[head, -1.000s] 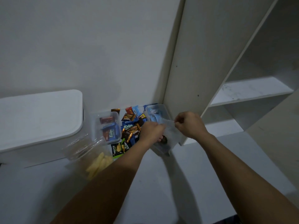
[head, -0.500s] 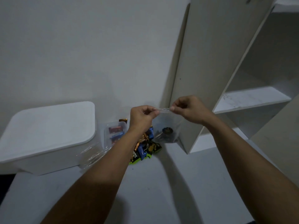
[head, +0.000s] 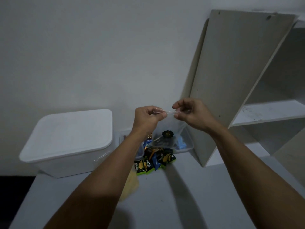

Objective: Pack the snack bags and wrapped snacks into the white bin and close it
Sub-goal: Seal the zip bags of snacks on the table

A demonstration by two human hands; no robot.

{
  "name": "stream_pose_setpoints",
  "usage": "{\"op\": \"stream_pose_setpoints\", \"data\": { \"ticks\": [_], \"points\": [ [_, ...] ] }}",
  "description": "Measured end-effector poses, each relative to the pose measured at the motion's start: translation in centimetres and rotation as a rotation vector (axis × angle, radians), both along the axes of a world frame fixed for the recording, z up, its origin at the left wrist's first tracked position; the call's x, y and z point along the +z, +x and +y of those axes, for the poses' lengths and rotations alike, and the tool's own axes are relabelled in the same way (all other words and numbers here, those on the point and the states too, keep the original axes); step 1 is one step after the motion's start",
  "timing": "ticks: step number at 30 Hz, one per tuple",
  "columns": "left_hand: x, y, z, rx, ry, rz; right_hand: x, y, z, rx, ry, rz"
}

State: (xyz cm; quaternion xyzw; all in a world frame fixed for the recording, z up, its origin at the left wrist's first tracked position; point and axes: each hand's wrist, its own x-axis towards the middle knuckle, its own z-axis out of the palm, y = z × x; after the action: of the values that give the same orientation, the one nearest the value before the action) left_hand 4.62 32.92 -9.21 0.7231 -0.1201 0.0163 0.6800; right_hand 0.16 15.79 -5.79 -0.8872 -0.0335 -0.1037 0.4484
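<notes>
Now we have lifted the clear zip-top plastic bag (head: 166, 129) off the pale bench (head: 181, 195); a second ago it lay low by the containers, and it hangs in the air between our hands, well above the pile. Our left hand (head: 147, 119) pinches the left end of the bag's top strip, and our right hand (head: 192, 113) pinches the right end, thumb and fingers curled tight on it; the strip is drawn straight between them, so we judge that we are sealing the bag before it goes into the bin. Inside the bag sits a dark round-labelled snack, low in the pouch; more we cannot make out.

The white lidded plastic bin (head: 69, 139) stands to the left on the bench with its lid on, so nothing is being packed yet and the lid must come off first; its contents are hidden. Beneath the bag lies a heap of small wrapped snacks in black, green and blue wrappers (head: 153, 161), loose on the bench; behind them a clear shallow tub (head: 186, 144) holds pale blue packets. A yellowish bag of snacks (head: 132, 184) shows partly under our left forearm. A pale shelving unit (head: 247, 80) rises on the right.
</notes>
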Motion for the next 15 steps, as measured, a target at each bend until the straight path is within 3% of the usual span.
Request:
{"op": "stream_pose_setpoints", "data": {
  "ticks": [6,10,15],
  "points": [
    [0.5,-0.3,1.4,-0.045,0.031,-0.016,0.6,0.3,1.7,0.038,0.044,-0.016],
    [0.3,0.0,2.5,0.03,0.007,0.006,0.3,0.9,1.8,0.01,0.018,-0.038],
    [0.4,-0.5,1.9,0.074,0.068,-0.016,0.5,1.0,2.7,0.06,-0.161,-0.072]
  ]
}}
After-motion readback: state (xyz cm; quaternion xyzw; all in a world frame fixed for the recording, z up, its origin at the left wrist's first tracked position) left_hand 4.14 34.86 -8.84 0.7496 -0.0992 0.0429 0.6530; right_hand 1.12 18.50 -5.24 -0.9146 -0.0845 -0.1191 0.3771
